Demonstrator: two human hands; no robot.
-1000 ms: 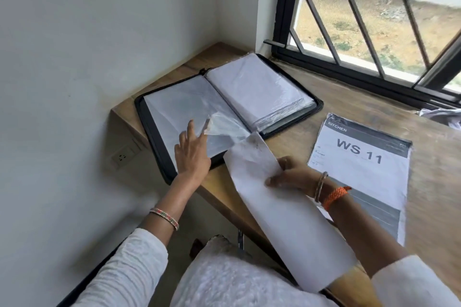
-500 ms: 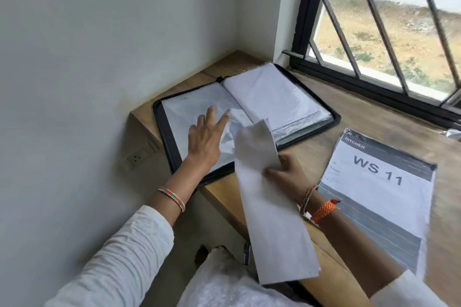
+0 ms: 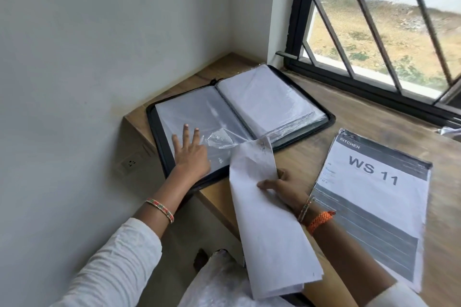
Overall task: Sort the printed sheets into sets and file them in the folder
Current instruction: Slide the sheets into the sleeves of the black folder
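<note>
Head view: left hand (image 3: pixel 190 157) had flattened, fingers straight, on black zip folder's clear sleeve (image 3: pixel 199 117) (mouth lifted); right hand (image 3: pixel 282 188) gripped white sheet set (image 3: pixel 264 219), w/ insertion likely next.

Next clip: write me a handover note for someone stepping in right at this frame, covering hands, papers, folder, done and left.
Left hand: fingers spread flat on the folder's left sleeve, beside its lifted corner.
Right hand: holds a set of sheets, top edge pointing at the sleeve opening, lower end hanging off the desk.
Folder lies open in the desk corner; right side is a thick stack of sleeves.
WS 11 stack lies on the desk to the right.
Done: one set gathered.
Left: slide it in, then file the WS 11 stack.
</note>
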